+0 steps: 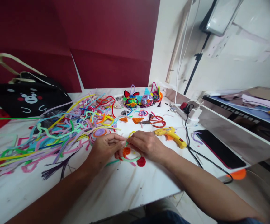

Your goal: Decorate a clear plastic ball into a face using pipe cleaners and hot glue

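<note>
Dark red sheet (106, 40): upper left of the frame, behind the work. Marbled white table (125, 193): across the lower half. Tangled pile of fuzzy stems (62, 130): centre left, many colours. Black bag (29, 104): far left, behind the pile. Phone (221, 149): lower right, lying flat, dark screen up. I note the left hand (108, 146) and right hand (147, 144) near centre, fingertips nearly meeting; both pinch a pale green stem (128, 160), which curves below them. Yellow glue gun (171, 133): on its side, just beyond the right hand. Orange-handled scissors (151, 121): behind it. Red coil (141, 161): on the table, just below the right hand's fingers.
</note>
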